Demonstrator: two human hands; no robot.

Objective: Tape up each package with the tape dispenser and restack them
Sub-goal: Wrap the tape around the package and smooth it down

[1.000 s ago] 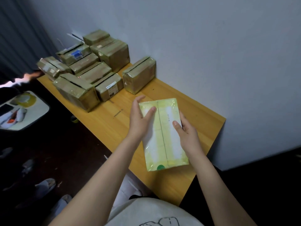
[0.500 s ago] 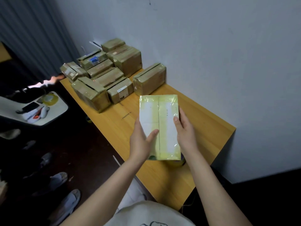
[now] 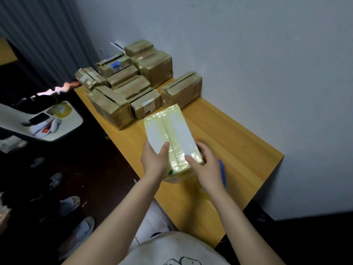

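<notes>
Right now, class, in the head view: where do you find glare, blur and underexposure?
Head view: white glare streaks the held package; the right grip and the blue thing behind it are smeared; the floor at left is nearly black; a gap under the curtain is blown out.

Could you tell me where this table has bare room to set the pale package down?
Bare wood for the pale package lies along the wall, between the lone brown package and the near corner of the table. The far end is crowded with brown packages.
</notes>
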